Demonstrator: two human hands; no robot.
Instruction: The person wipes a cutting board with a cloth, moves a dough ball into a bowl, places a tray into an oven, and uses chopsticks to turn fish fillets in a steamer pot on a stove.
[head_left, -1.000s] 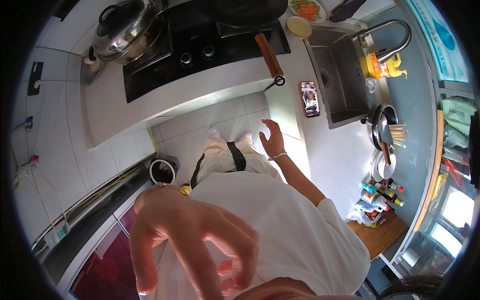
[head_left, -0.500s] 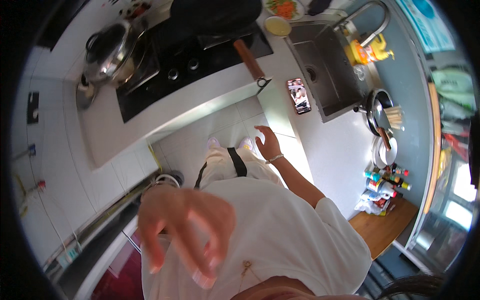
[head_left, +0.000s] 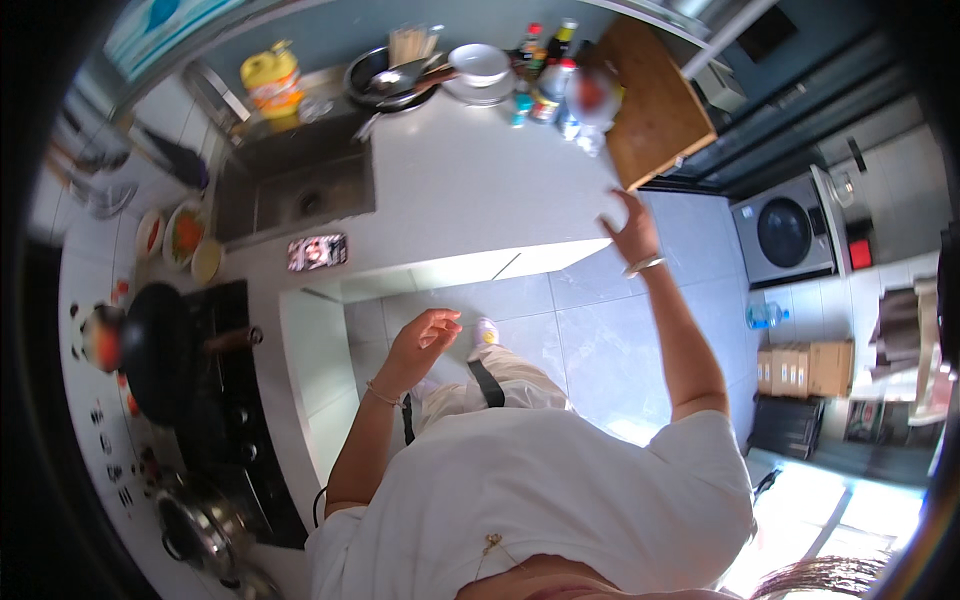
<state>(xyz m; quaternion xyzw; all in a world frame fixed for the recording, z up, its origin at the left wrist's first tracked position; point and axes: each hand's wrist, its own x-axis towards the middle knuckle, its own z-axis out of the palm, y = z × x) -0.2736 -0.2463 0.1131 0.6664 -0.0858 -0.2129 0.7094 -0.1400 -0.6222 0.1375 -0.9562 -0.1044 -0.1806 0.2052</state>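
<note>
White countertop stretching across person's front. Wooden board lying against its right end, long axis running front to back. Right hand hovering nearer, by right front corner, just short of board; thumb and fingers spreading wide, holding nothing. Left hand hanging below front edge, loosely curling, empty; smartphone lying ahead-left, along front edge.

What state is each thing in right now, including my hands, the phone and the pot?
Left hand, empty, loosely curled
Right hand, empty, open
Phone, face up, screen lit
Steel pot, lid on
Wok, on the stove
White dishes, stacked
Yellow bottle, upright
Washing machine door, closed
</note>
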